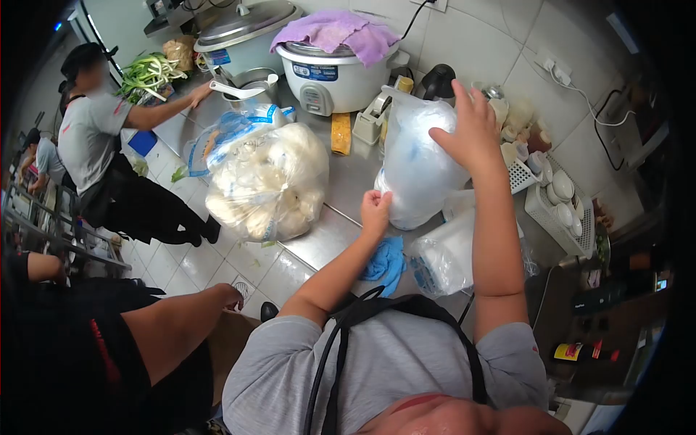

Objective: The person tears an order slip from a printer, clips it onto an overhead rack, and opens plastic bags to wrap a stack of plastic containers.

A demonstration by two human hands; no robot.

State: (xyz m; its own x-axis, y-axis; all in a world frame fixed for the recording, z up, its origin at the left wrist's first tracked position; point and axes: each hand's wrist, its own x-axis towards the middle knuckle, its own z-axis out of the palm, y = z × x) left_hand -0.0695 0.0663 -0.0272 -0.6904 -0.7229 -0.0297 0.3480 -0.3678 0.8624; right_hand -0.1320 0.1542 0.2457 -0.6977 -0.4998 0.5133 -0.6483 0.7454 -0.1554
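Observation:
In front of me a stuffed, whitish see-through plastic bag (422,163) stands upright on the metal counter. Curled fingers of my left hand (375,212) grip its lower left side. My right hand (473,130) is spread open at the bag's upper right, thumb against or just over the plastic; I cannot tell how firmly it touches. To the left sits a large knotted plastic bag (268,185) full of pale, rounded lumps. A blue cloth (386,265) and a plastic-wrapped white pack (446,254) lie close to my body, below the upright bag.
Behind stand a rice cooker (335,78) with a purple cloth (337,32) and a second large cooker (250,36). A basket of white cups (558,206) is at right. A co-worker (101,145) reaches in from the left; another person's arm (181,326) is close by.

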